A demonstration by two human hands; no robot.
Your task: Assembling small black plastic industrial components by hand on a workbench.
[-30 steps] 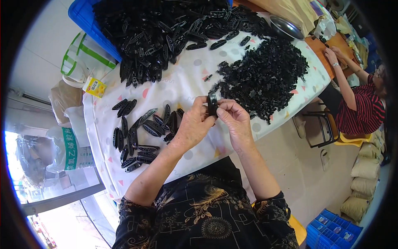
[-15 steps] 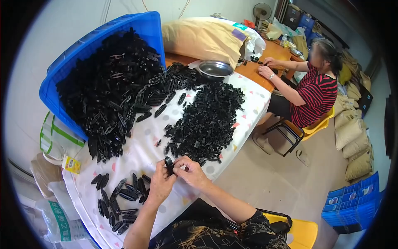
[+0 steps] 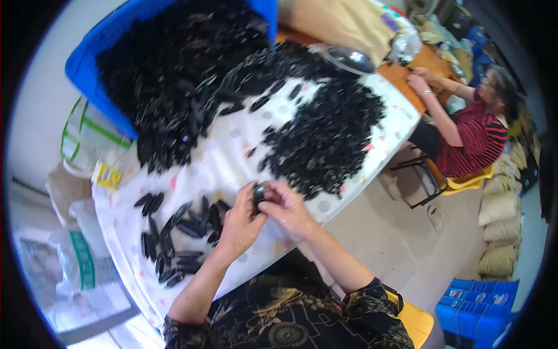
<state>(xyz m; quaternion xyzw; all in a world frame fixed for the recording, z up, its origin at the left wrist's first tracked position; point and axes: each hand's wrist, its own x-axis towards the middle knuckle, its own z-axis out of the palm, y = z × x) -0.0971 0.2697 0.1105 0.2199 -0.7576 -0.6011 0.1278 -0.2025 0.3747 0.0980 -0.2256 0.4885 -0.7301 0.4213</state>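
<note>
Over the table's near edge, my left hand [image 3: 241, 220] pinches an elongated black plastic part [image 3: 259, 192], held up on end. My right hand [image 3: 289, 208] closes its fingers on the same part from the right; anything smaller between those fingertips is hidden. Just beyond lies a heap of small black plastic pieces [image 3: 325, 134]. To the left of my hands, several long oval black parts [image 3: 192, 227] are spread in a loose group. More of the long parts [image 3: 180, 70] fill a tipped blue bin [image 3: 87, 81] and spill onto the patterned tablecloth [image 3: 218, 154].
A metal bowl [image 3: 350, 60] sits behind the small pieces, near a big tan sack [image 3: 343, 23]. At a wooden table on the right, a person in a striped shirt [image 3: 474, 134] works, seated. Blue crates [image 3: 476, 305] and stacked sacks [image 3: 501, 227] line the right side.
The view has shifted, so table and bin sit higher and mostly further right, with some blur. Both hands stay together at the black part, which is turned slightly.
</note>
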